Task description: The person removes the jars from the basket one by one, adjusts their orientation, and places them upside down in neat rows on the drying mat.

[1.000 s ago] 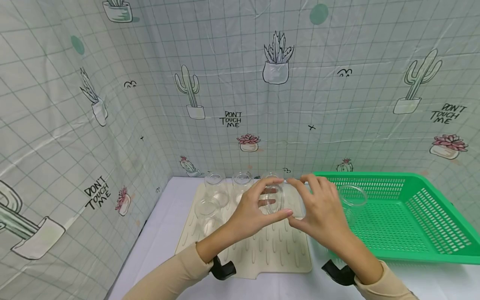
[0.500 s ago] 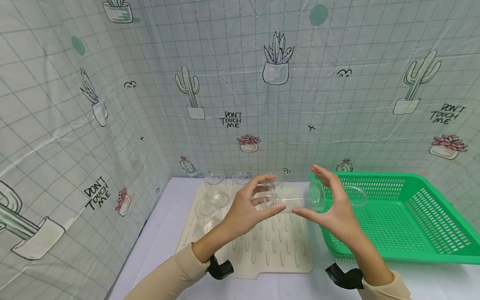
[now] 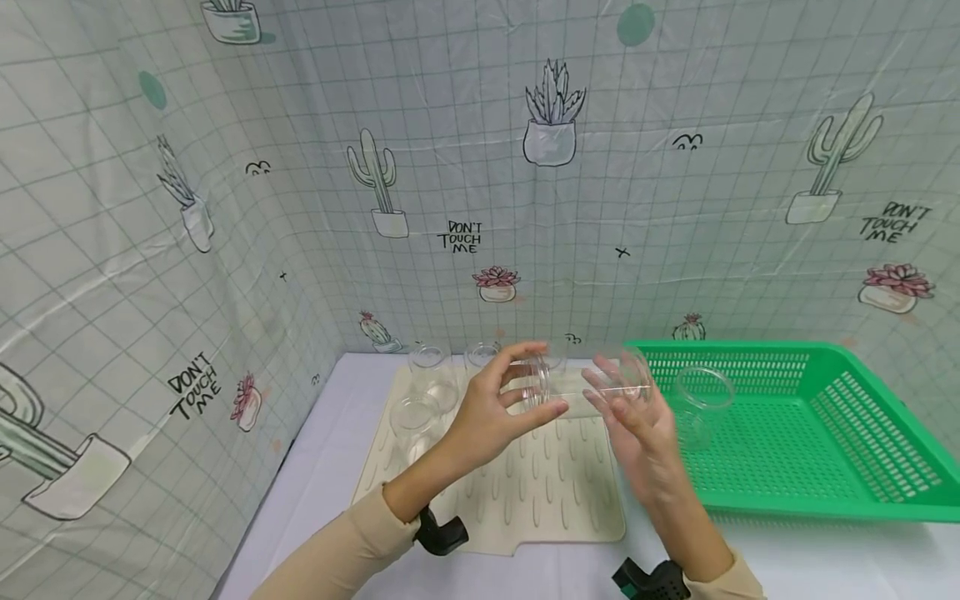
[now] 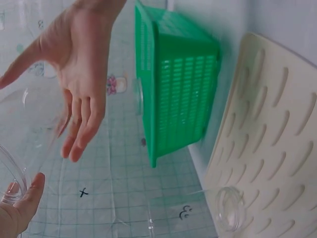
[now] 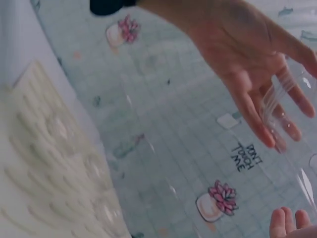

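A clear drinking glass (image 3: 577, 390) lies sideways in the air above the mat. My left hand (image 3: 487, 408) grips its left end, fingers and thumb curled round the thick ringed part, which also shows in the right wrist view beside the left hand (image 5: 247, 64). At the other end my right hand (image 3: 637, 429) is open, palm turned up, its fingers seen through the glass. In the left wrist view the right hand (image 4: 81, 74) has its fingers extended alongside the glass wall.
Several clear glasses (image 3: 416, 417) stand on a cream ridged drying mat (image 3: 555, 508) at the left and back. To the right sits a green perforated basket (image 3: 817, 500), with another glass (image 3: 705, 392) near its left end. A patterned curtain (image 3: 480, 183) hangs behind.
The right hand first moved rightward, baring the glass between the hands, then turned palm up and came under its right end. The left hand keeps its grip and has shifted slightly left.
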A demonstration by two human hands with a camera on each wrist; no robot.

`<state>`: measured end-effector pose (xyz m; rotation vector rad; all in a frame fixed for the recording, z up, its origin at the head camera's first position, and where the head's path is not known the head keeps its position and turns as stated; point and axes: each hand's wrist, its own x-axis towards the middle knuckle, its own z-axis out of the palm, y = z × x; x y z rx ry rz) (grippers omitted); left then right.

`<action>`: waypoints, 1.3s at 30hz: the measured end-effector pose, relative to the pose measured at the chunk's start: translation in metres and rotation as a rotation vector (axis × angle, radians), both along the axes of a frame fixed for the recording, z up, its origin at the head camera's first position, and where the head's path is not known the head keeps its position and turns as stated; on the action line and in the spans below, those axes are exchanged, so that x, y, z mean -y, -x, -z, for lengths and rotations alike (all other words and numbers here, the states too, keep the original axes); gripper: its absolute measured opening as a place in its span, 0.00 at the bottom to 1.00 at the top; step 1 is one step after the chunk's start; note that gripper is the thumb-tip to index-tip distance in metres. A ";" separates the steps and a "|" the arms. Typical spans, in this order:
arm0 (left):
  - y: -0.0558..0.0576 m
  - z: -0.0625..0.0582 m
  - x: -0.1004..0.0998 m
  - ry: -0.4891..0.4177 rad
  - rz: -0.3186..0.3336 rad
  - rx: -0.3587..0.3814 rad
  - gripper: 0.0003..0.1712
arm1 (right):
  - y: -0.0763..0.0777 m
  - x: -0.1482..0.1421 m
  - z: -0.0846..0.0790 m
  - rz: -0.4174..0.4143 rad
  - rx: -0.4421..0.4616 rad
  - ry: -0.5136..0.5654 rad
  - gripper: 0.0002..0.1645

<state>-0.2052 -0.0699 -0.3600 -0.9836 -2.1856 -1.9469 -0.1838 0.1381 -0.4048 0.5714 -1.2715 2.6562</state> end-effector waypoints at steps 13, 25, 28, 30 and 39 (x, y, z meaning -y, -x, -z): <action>-0.002 0.003 0.003 -0.020 -0.013 0.012 0.37 | -0.001 0.023 0.001 -0.234 0.197 0.388 0.48; -0.001 0.001 0.010 0.071 -0.026 -0.019 0.40 | 0.002 0.028 -0.007 -0.192 0.245 0.355 0.38; 0.000 -0.001 0.014 0.110 -0.041 -0.061 0.42 | 0.005 0.027 -0.008 -0.188 0.220 0.342 0.33; 0.000 -0.002 0.018 0.132 -0.060 -0.091 0.44 | 0.007 0.027 -0.010 -0.179 0.208 0.328 0.31; 0.003 -0.006 0.042 0.256 -0.168 -0.247 0.49 | 0.018 0.027 -0.015 -0.109 0.243 0.259 0.36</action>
